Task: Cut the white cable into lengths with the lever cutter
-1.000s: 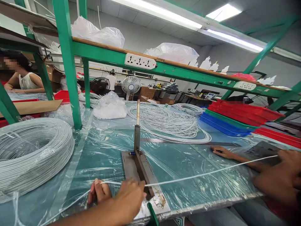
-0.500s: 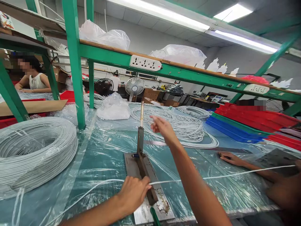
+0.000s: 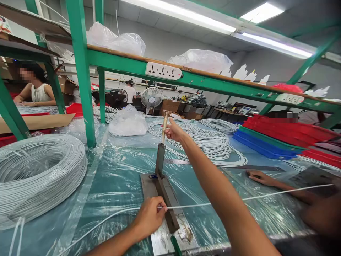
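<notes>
My left hand [image 3: 151, 216] pinches a white cable [image 3: 191, 205] between thumb and fingers, just left of a steel bar. The cable runs across the bar and on to the far right. The bar belongs to a bench-top lever tool [image 3: 166, 204] on a metal base plate [image 3: 183, 233]. My right hand [image 3: 174, 131] is closed around the upright lever handle [image 3: 164, 124], fingers curling past it and thumb pointing up. A blue spring [image 3: 152, 176] sits at the lever's foot, and a green grip [image 3: 176, 245] sticks out near the front edge.
A thick cable coil [image 3: 42, 170] lies at left, with loose cable loops [image 3: 202, 142] behind the tool. A steel ruler [image 3: 255, 168] lies across the table. Another person's hand [image 3: 259, 177] rests at right, near stacked trays [image 3: 277, 138]. A green shelf frame [image 3: 82, 78] stands ahead.
My right hand has moved left onto the lever handle and closed around it; the handle leans slightly more to the right. My left hand has shifted a little left, still pinching the cable.
</notes>
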Demonstrator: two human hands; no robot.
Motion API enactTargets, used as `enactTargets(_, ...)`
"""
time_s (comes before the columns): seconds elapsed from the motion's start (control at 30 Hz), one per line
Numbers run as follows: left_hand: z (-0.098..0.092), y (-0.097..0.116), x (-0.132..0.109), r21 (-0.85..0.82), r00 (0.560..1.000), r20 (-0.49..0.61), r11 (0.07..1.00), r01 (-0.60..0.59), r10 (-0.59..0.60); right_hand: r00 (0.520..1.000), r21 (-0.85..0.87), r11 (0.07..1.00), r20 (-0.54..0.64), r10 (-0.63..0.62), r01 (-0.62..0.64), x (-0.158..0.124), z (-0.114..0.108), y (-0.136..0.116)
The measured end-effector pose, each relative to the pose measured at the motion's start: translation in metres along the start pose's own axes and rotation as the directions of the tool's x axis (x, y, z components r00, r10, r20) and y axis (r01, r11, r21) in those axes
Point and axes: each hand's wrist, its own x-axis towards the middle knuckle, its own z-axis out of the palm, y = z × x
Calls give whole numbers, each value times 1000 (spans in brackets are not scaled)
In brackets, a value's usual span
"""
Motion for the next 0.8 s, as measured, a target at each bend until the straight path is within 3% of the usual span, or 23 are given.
enactTargets(0.2, 5, -4, 9, -90, 997, -31, 994, 67, -69, 999, 25, 999, -5, -35, 35, -98, -22, 3)
enactTargets(0.3, 10, -10, 16, -90, 992, -59, 990, 110, -115, 1000, 10, 1000, -16, 7, -6, -151, -35, 28)
enactTargets(0.47, 13, -12, 25, -67, 978, -99, 982, 177, -183, 993, -21, 996, 77, 85, -84, -220, -47, 79)
enactTargets(0.67, 10, -5, 25, -12, 974, -125, 982, 186, -186, 965, 19, 969, -95, 246, -245, -268, -36, 120)
enactTargets(0.8, 10, -3, 25, 16, 975, -121, 982, 190, -187, 953, 71, 953, -51, 298, -294, -278, -33, 149)
